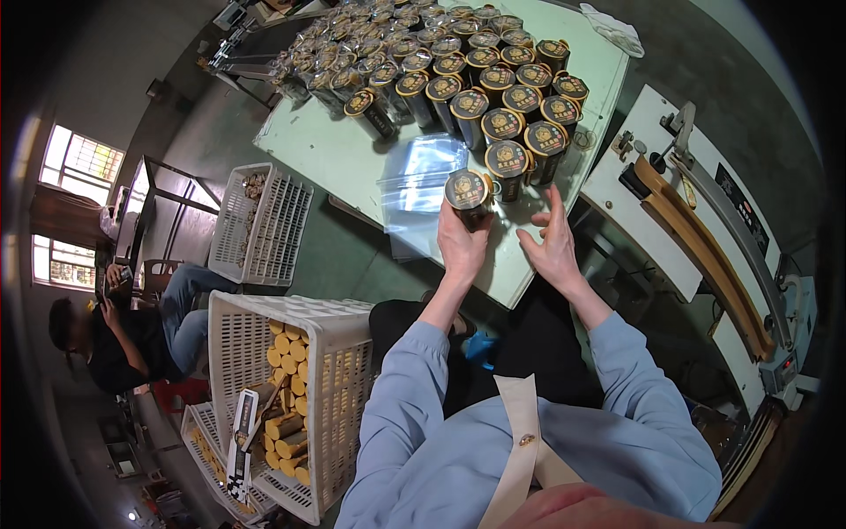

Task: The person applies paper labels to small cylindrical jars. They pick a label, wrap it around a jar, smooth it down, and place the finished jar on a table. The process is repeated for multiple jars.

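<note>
My left hand [464, 241] is closed around a dark canister [468, 192] with a black printed lid, held upright near the table's front edge. To its right, my right hand [550, 246] is raised with fingers apart and nothing in it. Just beyond both hands, many similar canisters [507, 161] stand in close rows on the pale green table [509, 281]. Those toward the far left are wrapped in clear plastic [357, 46]. A stack of flat clear plastic bags [416, 192] lies left of the held canister.
A long bar sealer [707, 244] stands at the right. White plastic crates [317, 410] at the left hold yellow-ended cylinders [289, 364]; another crate [281, 225] stands beyond. A seated person [132, 337] is at far left. A white glove [611, 28] lies at the table's far right corner.
</note>
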A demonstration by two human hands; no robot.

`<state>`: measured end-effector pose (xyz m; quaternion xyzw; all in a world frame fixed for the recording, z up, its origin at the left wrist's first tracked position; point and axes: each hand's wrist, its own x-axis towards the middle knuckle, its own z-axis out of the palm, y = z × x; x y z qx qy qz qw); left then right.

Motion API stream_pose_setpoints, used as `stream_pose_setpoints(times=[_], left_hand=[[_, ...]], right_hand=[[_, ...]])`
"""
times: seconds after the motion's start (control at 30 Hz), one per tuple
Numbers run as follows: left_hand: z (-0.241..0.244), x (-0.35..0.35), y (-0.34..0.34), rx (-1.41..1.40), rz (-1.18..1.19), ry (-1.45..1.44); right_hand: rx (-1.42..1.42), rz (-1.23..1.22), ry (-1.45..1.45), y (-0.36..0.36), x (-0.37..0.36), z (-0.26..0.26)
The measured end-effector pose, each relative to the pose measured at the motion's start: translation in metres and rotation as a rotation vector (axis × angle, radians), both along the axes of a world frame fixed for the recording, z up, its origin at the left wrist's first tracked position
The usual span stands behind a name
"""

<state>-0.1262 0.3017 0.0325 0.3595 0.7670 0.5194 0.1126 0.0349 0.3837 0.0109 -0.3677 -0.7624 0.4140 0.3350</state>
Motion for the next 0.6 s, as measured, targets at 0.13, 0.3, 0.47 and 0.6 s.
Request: stream_pose_setpoints(times=[0.13, 0.3, 0.47, 0.6], left_hand=[[-0.014, -0.007, 0.015, 0.083, 0.019, 0.031], [-0.011, -0.016, 0.033, 0.101, -0.155, -0.072], [-0.031, -0.029, 0.05, 0.111, -0.225, -0.166], [-0.039, -0.04, 0.063, 0.125, -0.315, -0.174]], right_hand=[[-0.16, -0.051, 0.01, 0.014, -0.013, 0.01], [0.008, -0.121, 0.012, 0.039, -0.024, -0.013], [0.052, -0.125, -0.019, 0.05, -0.03, 0.002], [0.064, -0.151, 0.01, 0.053, -0.032, 0.004]])
